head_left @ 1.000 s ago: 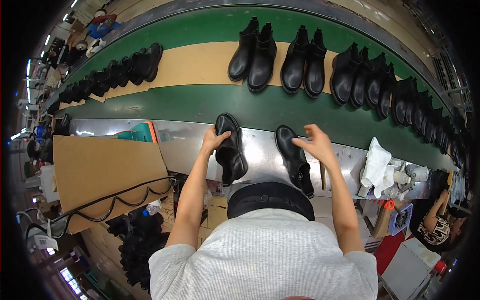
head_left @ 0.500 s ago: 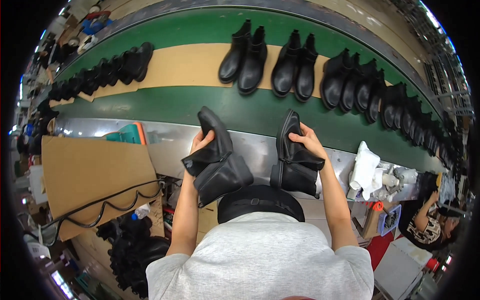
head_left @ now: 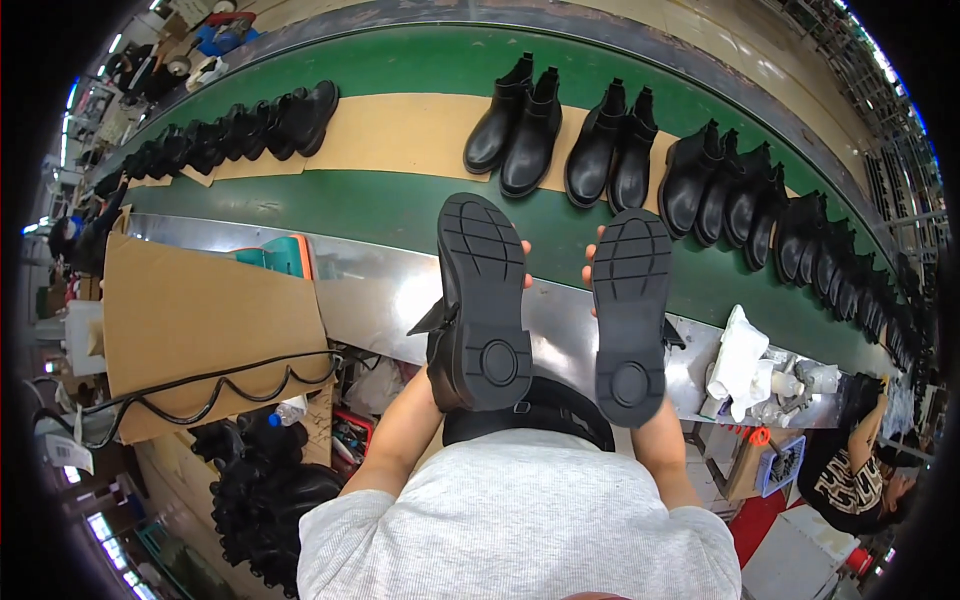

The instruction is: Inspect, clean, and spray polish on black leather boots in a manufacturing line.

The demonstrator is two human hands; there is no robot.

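Observation:
Two black ankle boots are held up side by side in front of me, their treaded soles facing the camera. My left hand (head_left: 527, 266) grips the left boot (head_left: 482, 300); only its fingertips show past the inner edge of the sole. Around the inner edge of the right boot (head_left: 631, 310) curl the fingertips of my right hand (head_left: 590, 266). Both palms are hidden behind the boots. A dark flap sticks out at the outer side of each boot.
Beyond the metal ledge (head_left: 385, 290), a green conveyor belt (head_left: 400, 205) carries cardboard strips (head_left: 400, 130) with rows of black boots (head_left: 530, 145). A cardboard sheet (head_left: 210, 320) and black cable stand at left. White cloth (head_left: 738, 360) lies at right, near another person (head_left: 850, 470).
Both boots have been turned over, from uppers and sides showing to soles facing the camera. My hands have gone behind them. The whole view has shifted slightly.

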